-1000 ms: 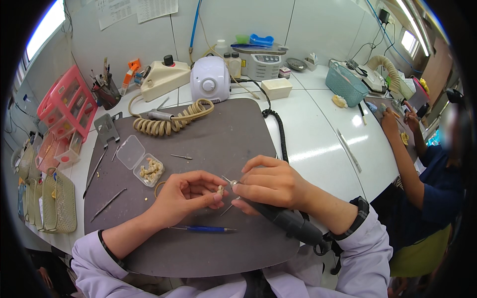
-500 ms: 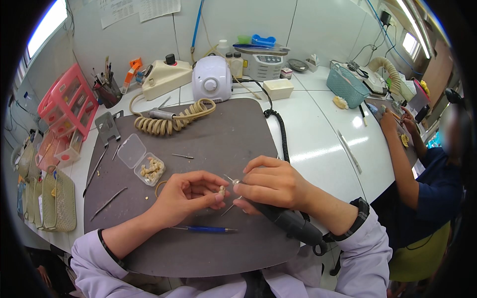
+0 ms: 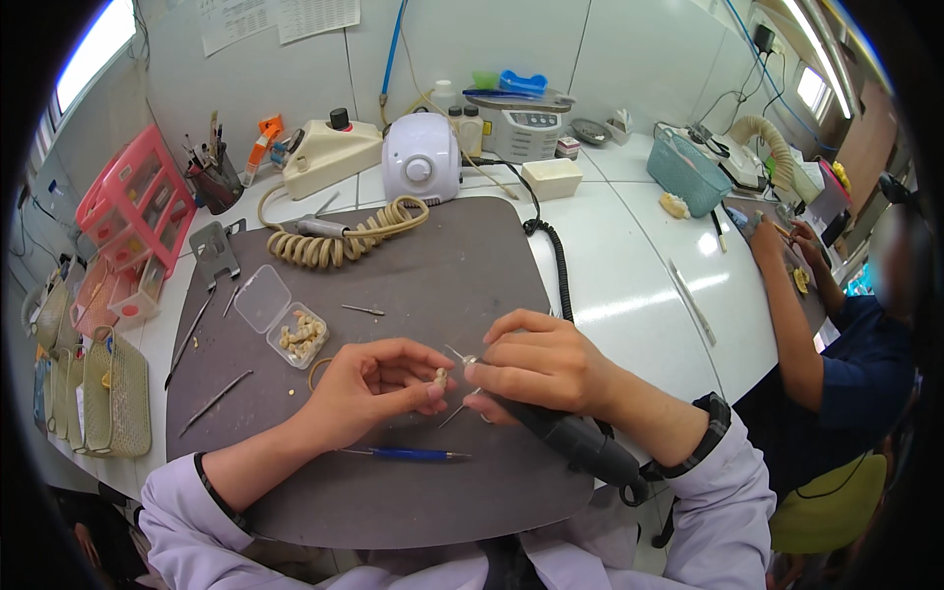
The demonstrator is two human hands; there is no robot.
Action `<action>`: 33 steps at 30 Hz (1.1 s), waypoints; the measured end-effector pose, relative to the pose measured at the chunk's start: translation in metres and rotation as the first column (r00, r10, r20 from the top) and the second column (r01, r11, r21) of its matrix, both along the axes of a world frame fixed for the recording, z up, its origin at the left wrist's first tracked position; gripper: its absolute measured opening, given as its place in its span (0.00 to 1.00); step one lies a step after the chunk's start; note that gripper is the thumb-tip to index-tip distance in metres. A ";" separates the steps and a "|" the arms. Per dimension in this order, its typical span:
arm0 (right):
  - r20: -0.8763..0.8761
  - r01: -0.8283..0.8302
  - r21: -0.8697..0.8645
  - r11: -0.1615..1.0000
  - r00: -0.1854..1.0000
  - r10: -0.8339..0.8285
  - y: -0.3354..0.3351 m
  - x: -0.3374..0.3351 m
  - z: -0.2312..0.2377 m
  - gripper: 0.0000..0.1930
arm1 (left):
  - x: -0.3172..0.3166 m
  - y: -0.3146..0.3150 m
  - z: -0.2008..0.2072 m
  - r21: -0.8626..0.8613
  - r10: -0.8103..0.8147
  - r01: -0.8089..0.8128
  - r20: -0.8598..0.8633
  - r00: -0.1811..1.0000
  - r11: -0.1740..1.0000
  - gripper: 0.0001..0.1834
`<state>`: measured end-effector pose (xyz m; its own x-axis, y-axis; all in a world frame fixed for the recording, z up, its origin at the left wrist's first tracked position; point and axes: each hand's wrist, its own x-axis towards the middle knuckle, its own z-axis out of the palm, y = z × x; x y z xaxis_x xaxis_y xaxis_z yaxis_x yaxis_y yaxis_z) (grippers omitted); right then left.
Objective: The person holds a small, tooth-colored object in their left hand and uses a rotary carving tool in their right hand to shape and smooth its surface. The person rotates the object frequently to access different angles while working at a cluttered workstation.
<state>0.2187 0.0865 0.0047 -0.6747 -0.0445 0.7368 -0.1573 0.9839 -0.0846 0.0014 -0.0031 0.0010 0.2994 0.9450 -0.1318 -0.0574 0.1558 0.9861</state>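
Nearest, at 6 o'clock from the hands, a blue-handled tool (image 3: 421,454) lies along the 9-to-3 line on the grey mat (image 3: 393,511). Now the action: the left hand (image 3: 382,382) pinches a small cream piece (image 3: 441,378) between thumb and fingertips, out in front over the mat. Its long axis looks close to 12-to-6, but it's tiny, so its finer shape is hard to call. From 3 o'clock, the right hand (image 3: 541,362) grips a black handpiece (image 3: 575,444), its long axis running 4 to 10. The thin metal bit (image 3: 455,352) points toward 10 o'clock, near the piece but apart from it. Between 9 and 10, an open clear box (image 3: 320,349) holds more cream pieces (image 3: 298,336). Farther, a coiled hose (image 3: 339,248) sits at 11, and a white control unit (image 3: 421,157) stands at 12.
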 end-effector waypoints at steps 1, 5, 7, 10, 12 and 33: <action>0.000 -0.003 0.000 1.000 1.000 0.003 0.001 0.000 0.000 0.14 | 0.000 0.000 0.000 0.003 -0.001 0.001 -0.006 1.000 1.000 0.15; -0.008 -0.005 -0.003 1.000 1.000 0.005 0.001 0.000 -0.002 0.14 | 0.000 0.000 0.001 -0.004 0.001 -0.001 -0.015 1.000 1.000 0.15; -0.009 -0.003 0.001 1.000 1.000 0.003 0.002 0.000 -0.001 0.14 | 0.001 0.001 0.002 0.001 0.002 -0.002 -0.013 1.000 1.000 0.15; -0.008 -0.008 0.002 1.000 1.000 0.008 0.002 0.001 -0.001 0.14 | 0.001 0.001 0.001 0.011 -0.001 0.001 -0.019 1.000 1.000 0.15; -0.015 -0.009 0.003 1.000 1.000 0.009 0.002 0.000 -0.001 0.14 | 0.001 0.001 0.002 0.007 -0.004 0.005 -0.028 1.000 1.000 0.14; -0.013 -0.004 0.002 1.000 1.000 0.004 0.001 0.000 -0.001 0.14 | 0.000 0.000 0.002 0.016 -0.010 0.010 -0.022 1.000 1.000 0.14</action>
<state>0.2188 0.0872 0.0036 -0.6651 -0.0488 0.7452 -0.1627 0.9834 -0.0808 0.0015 -0.0034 0.0027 0.3058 0.9441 -0.1232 -0.0344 0.1403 0.9895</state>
